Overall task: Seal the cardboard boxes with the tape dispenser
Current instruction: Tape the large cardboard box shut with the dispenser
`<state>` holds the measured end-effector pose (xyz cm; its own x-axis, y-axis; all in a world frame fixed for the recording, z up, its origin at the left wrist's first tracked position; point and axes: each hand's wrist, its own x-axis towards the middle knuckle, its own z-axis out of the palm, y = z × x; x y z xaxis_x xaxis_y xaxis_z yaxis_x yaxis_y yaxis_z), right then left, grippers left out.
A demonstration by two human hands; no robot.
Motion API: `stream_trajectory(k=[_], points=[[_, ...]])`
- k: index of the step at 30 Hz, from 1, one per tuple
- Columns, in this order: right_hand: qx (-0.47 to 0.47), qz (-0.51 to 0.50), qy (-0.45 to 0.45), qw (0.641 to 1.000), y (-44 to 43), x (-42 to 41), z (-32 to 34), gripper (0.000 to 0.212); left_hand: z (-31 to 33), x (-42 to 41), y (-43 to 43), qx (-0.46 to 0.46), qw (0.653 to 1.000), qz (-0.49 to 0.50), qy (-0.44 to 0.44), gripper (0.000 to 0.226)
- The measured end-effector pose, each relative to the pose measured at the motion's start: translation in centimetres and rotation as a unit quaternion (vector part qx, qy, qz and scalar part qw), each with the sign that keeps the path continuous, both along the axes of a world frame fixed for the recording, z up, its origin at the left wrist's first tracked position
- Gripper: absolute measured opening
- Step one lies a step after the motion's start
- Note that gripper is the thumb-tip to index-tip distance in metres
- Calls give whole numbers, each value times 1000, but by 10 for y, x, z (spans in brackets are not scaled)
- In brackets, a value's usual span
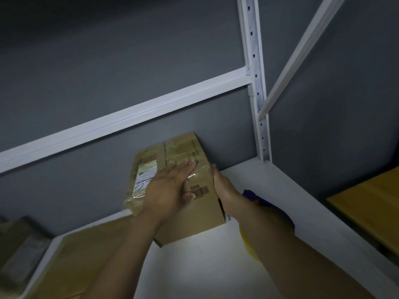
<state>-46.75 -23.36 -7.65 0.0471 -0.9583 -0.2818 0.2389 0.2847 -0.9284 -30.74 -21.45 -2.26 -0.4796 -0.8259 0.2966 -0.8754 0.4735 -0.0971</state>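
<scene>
A brown cardboard box [196, 214] with a barcode, a white label and shiny clear tape across its top stands on the white shelf [200, 266] against the grey wall. My left hand [170, 188] lies flat on the box's top with straight fingers pressing the tape. My right hand [222, 188] rests against the box's right side, fingers straight along the edge. A blue and yellow object [267, 210], possibly the tape dispenser, lies on the shelf behind my right forearm, mostly hidden.
A flat sheet of cardboard [75, 262] lies on the shelf at the left. More boxes [19, 244] sit at the far left. White metal rack posts and beams [257, 87] frame the shelf. A wooden surface [371, 206] is at the right.
</scene>
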Motion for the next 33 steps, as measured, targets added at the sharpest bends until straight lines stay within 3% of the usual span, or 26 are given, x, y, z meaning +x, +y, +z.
stream_trajectory(k=[2, 4, 7, 10, 12, 15, 17, 18, 21, 23, 25, 28, 30, 33], points=[[-7, 18, 97, 995, -3, -5, -11, 43, -1, 1, 0, -2, 1000, 2, -2, 78], [-63, -38, 189, 979, -3, -10, -13, 40, -1, 1, 0, -6, 1000, 4, -5, 78], [-225, -90, 89, 966, 13, -7, 7, 44, -2, 1, -1, -18, 1000, -6, 3, 79], [-307, -17, 125, 943, 21, -1, 13, 37, -2, 5, -1, -15, 1000, -23, 3, 85], [-319, 27, 173, 932, 14, -10, 12, 39, 0, 14, -3, 8, 999, -47, 0, 88], [-304, 130, 206, 921, 8, -30, 21, 63, 8, 42, -5, 28, 999, -24, -25, 90], [-289, 194, 252, 903, 7, -44, 26, 53, 15, 68, -1, 77, 997, 13, 2, 96], [-297, 224, 285, 883, 6, -51, 29, 48, 18, 82, 2, 116, 993, 7, 33, 96], [-298, 281, 381, 829, 1, -69, 36, 82, 24, 119, 10, 205, 963, -51, 167, 81], [-286, 300, 403, 816, -2, -70, 43, 90, 23, 138, 14, 235, 928, -51, 286, 76], [-295, 308, 402, 810, -5, -70, 45, 86, 19, 151, 16, 256, 902, -56, 344, 68], [-304, 302, 391, 814, -5, -73, 44, 79, 13, 160, 15, 275, 902, -63, 327, 38], [-311, 290, 384, 820, -3, -73, 44, 75, 12, 160, 14, 271, 909, -63, 311, 57], [-315, 240, 376, 837, -1, -67, 43, 69, 11, 160, 13, 249, 910, -67, 325, 60]])
